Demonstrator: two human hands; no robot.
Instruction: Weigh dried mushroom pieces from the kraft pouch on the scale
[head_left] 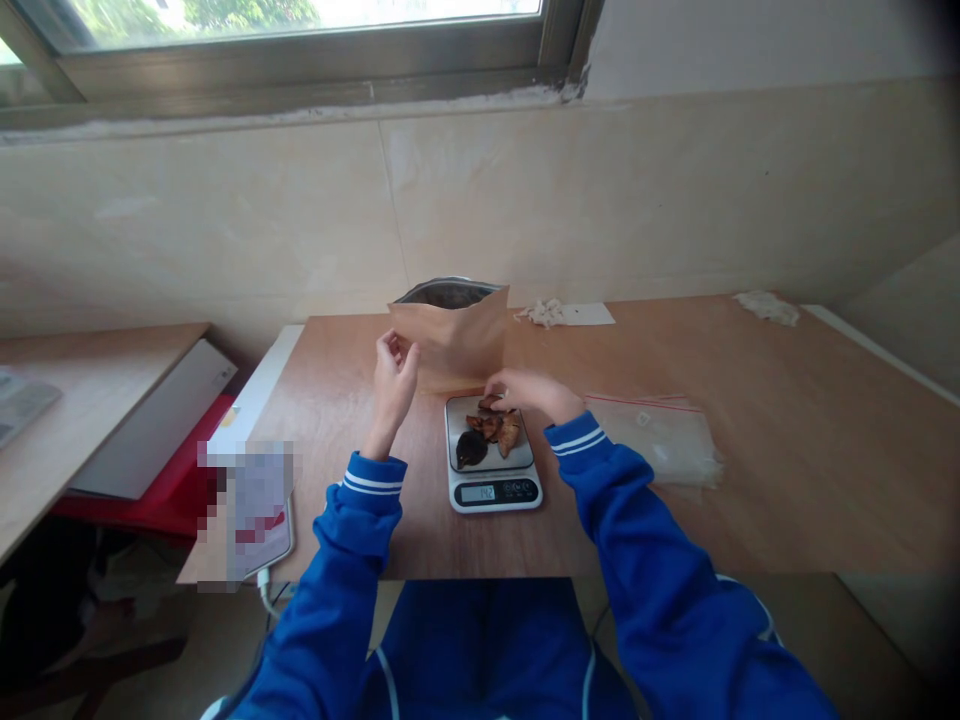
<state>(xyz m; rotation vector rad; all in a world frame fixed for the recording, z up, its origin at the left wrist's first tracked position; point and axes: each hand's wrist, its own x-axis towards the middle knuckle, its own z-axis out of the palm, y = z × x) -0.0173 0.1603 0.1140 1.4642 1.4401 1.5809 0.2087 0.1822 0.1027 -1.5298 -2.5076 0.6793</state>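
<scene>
Dried brown pieces (491,430), one of them dark and rounded at the near left, are lying in a loose cluster on the plate of a white-edged kitchen scale (496,492); its display is showing digits, perhaps 142, any decimal point too small to tell. Judging by looks, the pieces are probably running light, dry and stiff, rough rather than slippery, with thin edges liable to chip; a gentle pinch across the thicker middle is seeming the best hold. The right hand (536,392) is reaching over the plate's far edge, fingers bent down at the farthest piece; cannot tell whether they are gripping it. Just beyond the scale, a brown paper pouch (459,345) is standing upright, mouth gaping. The left hand (396,378) is hovering by its left side, thumb parted from loosely curled fingers, nothing showing between them; contact with the paper is unclear. To the right, clear bags (660,440) are lying flat on the wooden table (825,430); farther back, pale scraps (546,313) are sitting by a white card (591,314). Near left, a pixelated phone-like device (262,525) is trailing a white cable (264,585).
</scene>
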